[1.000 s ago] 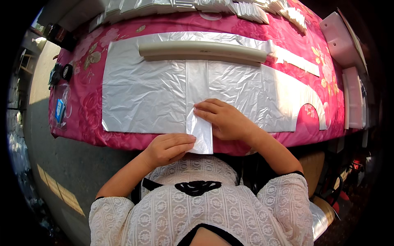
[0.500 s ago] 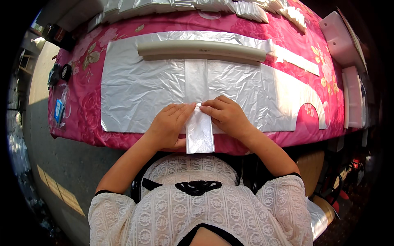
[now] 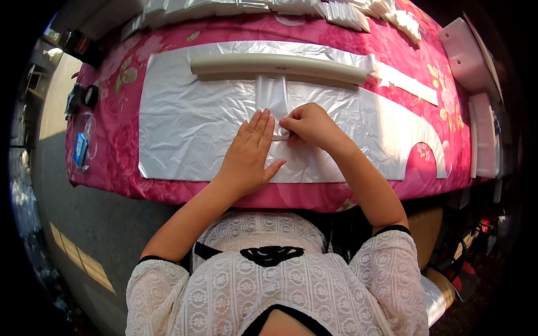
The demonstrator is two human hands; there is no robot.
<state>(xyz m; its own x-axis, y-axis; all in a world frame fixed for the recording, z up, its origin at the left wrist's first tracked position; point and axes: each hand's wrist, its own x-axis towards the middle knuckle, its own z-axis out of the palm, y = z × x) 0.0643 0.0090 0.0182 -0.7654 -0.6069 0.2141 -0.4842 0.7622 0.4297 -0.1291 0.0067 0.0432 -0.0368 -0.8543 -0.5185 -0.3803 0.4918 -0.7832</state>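
A shiny white plastic sheet [image 3: 190, 126], shaped like a carrier bag with a rounded cut-out at its right end, lies flat across the table. Over it runs a narrow folded plastic strip [image 3: 273, 94], coming out from under a pale, rod-like tube [image 3: 280, 66]. My left hand [image 3: 246, 157] presses down on the near part of this strip, fingers stretched and thumb apart. At the strip's right edge, my right hand [image 3: 311, 126] pinches the plastic between thumb and bent fingers. The near end of the strip is partly hidden by my hands.
Rows of folded white packets [image 3: 342, 15] line the far edge of the pink flowered tablecloth [image 3: 120, 151]. White boxes [image 3: 468, 53] stand at the right. A tape roll [image 3: 91, 96] and a blue item in clear wrapping [image 3: 80, 147] lie at the left edge.
Both hands have moved away from my body, toward the tube. The folded end that hung over the near edge now lies up on the sheet. My left hand has flattened out.
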